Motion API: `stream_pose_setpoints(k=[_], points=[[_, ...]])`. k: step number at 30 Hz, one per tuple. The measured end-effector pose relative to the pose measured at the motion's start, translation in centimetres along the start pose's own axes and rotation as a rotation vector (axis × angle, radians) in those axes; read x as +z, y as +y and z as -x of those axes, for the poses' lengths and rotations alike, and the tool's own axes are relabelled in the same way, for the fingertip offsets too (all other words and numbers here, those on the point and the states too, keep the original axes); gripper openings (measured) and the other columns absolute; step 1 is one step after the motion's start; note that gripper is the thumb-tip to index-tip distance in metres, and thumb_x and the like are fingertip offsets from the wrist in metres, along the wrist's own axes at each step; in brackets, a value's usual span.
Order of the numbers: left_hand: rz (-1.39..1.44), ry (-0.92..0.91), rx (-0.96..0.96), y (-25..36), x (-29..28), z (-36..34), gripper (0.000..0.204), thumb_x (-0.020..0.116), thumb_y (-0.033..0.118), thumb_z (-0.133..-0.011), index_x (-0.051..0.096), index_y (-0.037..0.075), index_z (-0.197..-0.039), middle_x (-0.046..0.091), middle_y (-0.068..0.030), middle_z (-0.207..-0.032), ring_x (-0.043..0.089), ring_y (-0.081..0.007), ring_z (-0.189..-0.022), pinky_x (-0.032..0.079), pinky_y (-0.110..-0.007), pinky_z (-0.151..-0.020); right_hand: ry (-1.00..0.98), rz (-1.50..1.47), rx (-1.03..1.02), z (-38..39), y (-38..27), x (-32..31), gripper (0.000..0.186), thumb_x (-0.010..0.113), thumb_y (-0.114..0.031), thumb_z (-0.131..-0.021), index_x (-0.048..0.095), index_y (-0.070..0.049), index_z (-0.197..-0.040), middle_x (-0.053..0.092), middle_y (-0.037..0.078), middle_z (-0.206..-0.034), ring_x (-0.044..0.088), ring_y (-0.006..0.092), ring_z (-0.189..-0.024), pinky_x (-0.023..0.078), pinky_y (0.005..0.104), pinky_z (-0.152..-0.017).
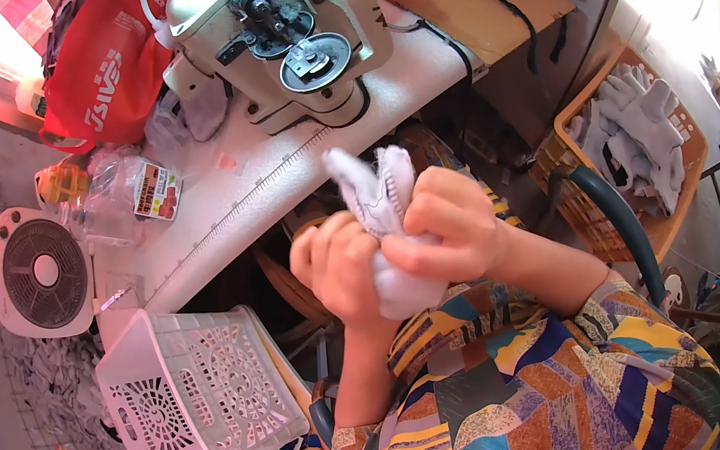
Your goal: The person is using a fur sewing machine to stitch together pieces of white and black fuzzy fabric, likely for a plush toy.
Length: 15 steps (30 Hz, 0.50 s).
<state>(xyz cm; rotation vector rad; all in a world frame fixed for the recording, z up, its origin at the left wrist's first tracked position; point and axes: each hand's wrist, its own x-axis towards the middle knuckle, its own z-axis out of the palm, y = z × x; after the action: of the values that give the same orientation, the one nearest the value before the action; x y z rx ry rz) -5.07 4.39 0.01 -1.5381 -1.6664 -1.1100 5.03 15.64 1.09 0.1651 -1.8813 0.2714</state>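
Observation:
Up in front of my chest, just off the table's front edge, I grip a bunched white fabric glove between both fists. A dark-stitched seam runs along its upper part, where two ends stick up. My left hand is closed around its left side, fingers curled. On the other side my right hand pinches it, thumb laid across the cloth. The lower part bulges out below my hands. Beyond them stands a cream sewing machine with round metal discs, touched by neither hand.
A ruler-marked white table carries a red bag and clear plastic packaging. At left are a white fan and a white plastic crate. An orange basket of white gloves stands right, by a dark chair armrest.

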Motion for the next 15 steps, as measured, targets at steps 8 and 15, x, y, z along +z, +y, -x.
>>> stream_pose_setpoints(k=[8, 15], points=[[-0.063, -0.058, 0.059, 3.4, -0.2, 1.6, 0.022, 0.071, 0.012, -0.071, 0.050, 0.008, -0.078, 0.058, -0.0050, -0.074, 0.058, -0.0209, -0.070, 0.038, -0.037, -0.078, 0.220, 0.071, 0.288, -0.5, 1.1, 1.1, 0.046, 0.070, -0.012, -0.062, 0.069, -0.007, -0.108, 0.061, 0.002, -0.077, 0.054, 0.0182, -0.068, 0.045, 0.0291, -0.061], [-0.098, -0.077, -0.284, -0.2, -0.8, -0.2, 0.026, 0.069, 0.022, -0.070, 0.056, 0.006, -0.086, 0.056, -0.0085, -0.078, 0.055, -0.0279, -0.079, 0.037, -0.041, -0.082, -0.229, -0.852, 0.761, 1.1, 0.6, -1.0, 0.070, 0.080, -0.006, -0.069, 0.053, -0.003, -0.134, 0.066, 0.000, -0.086, 0.054, 0.0113, -0.083, 0.044, 0.0265, -0.074]])
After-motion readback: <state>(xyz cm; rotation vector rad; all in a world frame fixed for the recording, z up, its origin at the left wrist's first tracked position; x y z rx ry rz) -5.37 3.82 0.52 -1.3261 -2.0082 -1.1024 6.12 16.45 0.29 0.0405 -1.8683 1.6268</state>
